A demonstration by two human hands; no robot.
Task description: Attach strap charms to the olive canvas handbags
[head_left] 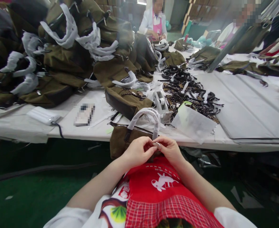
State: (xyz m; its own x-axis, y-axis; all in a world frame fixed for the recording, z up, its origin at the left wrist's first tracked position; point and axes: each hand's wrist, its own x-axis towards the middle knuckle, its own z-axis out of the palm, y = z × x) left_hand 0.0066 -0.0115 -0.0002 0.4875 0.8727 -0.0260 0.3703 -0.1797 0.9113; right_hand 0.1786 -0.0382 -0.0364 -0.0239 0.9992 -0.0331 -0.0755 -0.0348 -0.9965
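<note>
In front of my body, my left hand (pixel 137 151) and my right hand (pixel 169 150) meet with fingertips pinched together. Between them shows a small silver metal ring (pixel 157 146), gripped by the fingertips of both hands; part of it is hidden. Right behind my hands, an olive-brown handbag (pixel 117 141) stands at the table's front edge, its zipper running along the top. Its handle (pixel 142 111) is wrapped in white film and arches up above my fingers. My forearms and hands cover part of the bag's front.
Many similar bags (pixel 65 66) are heaped at the left. A pile of dark straps and cords (pixel 189 91) lies right of centre, beside a white dispenser (pixel 160 101). A phone (pixel 84 114) and white power bank (pixel 42 115) lie left. A co-worker (pixel 155 23) is across the table (pixel 255 104).
</note>
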